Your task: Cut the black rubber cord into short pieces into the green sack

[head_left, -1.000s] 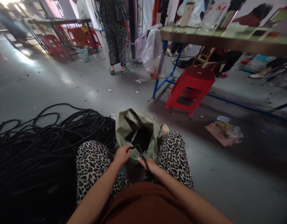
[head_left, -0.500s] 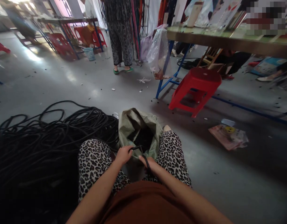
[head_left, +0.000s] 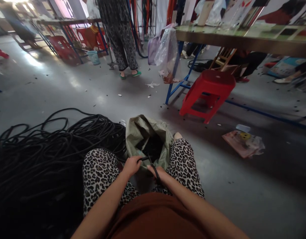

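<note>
My left hand (head_left: 132,165) is closed around a black cord (head_left: 143,159), whose short end sticks out to the right over the sack. In my right hand (head_left: 158,174) is a pair of black-handled scissors (head_left: 154,169), the blades pointing up at the cord's end. Whether the blades touch the cord I cannot tell. Between my knees stands an open greenish woven sack (head_left: 133,132) with dark pieces (head_left: 153,147) inside. A large tangled heap of black cord (head_left: 93,127) spreads over the floor on my left, beside the sack.
A red plastic stool (head_left: 210,89) stands ahead on the right, by a long table (head_left: 229,38) with blue legs. A plastic bag (head_left: 167,53) hangs at its corner. A person in patterned trousers (head_left: 121,43) stands ahead. A flat packet (head_left: 238,142) lies on the floor.
The standing person ahead has shifted slightly left and now shows a wheeled stand's foot beside them. My hands, the cord and the scissors look almost unmoved.
</note>
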Demonstrator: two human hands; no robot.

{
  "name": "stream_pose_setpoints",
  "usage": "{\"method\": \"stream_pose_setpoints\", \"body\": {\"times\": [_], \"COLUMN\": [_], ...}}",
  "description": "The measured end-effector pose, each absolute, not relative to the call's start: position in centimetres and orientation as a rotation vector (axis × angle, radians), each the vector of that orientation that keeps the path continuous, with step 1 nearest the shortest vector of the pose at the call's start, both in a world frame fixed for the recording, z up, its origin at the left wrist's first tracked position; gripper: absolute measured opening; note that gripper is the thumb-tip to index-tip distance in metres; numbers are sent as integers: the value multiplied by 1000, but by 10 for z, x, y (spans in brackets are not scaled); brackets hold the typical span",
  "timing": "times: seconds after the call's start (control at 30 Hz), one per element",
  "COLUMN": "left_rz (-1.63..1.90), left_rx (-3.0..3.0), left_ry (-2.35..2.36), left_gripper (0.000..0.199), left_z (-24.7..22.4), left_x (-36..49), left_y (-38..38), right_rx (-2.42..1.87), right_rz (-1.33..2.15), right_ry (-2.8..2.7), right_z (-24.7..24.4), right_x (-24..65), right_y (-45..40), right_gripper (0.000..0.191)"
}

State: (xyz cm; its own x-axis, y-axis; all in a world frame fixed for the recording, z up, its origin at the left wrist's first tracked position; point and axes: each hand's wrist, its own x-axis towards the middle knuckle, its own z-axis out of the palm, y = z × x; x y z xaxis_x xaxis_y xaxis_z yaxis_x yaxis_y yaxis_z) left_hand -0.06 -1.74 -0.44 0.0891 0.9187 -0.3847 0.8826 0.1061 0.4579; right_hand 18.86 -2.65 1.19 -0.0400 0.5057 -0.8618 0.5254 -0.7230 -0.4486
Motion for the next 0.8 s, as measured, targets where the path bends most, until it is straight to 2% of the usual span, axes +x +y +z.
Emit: {"method": "stream_pose_setpoints", "body": {"times": [0.8], "left_rz": [82], "left_rx": [1827], "left_ry": [1695], "left_gripper": [37], "left_z": [-8], "left_x": [-5], "left_y": [-19], "right_rx": [2051], "right_rz": [-1838], "right_ry": [1396], "right_z": [11], "right_x": [188], "right_y": [-19], "right_gripper": [48]}}
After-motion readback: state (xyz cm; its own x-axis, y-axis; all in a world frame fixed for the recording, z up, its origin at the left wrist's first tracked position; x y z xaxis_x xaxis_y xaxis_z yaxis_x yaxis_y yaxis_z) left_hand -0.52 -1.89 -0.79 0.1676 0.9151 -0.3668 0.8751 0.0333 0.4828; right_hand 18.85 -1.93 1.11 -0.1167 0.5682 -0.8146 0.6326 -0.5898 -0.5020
